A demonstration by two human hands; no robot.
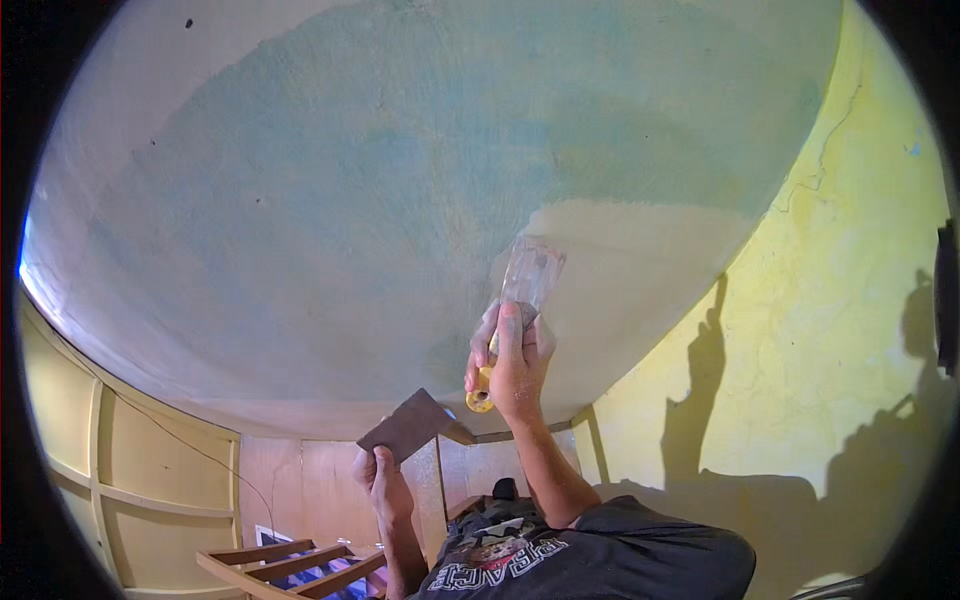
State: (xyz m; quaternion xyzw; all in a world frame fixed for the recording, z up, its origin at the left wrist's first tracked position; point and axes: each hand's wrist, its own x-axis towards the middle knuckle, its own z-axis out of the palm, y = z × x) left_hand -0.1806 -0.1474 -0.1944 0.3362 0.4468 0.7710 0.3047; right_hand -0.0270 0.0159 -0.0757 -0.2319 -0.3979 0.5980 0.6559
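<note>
Raised overhead, my right hand [518, 355] is wrapped round the yellow handle [480, 388] of a putty knife. The knife's wide, pale-smeared blade [533, 268] lies against or very close to the ceiling [400, 170], at the border between a blue-green patch and a smooth whitish coat [620, 260]. Lower and to the left, my left hand [385, 482] grips a flat, dark grey-brown rectangular plate [407, 425] by its lower edge. What the plate is made of I cannot tell. Pale residue marks my right fingers.
A yellow wall [790, 380] with a crack and my shadow stands on the right. Panelled cream walls [165, 480] run along the left, with a thin hanging cable [190, 442]. Below left is a wooden slatted frame [290, 568] over coloured cloth. Several dark spots dot the ceiling.
</note>
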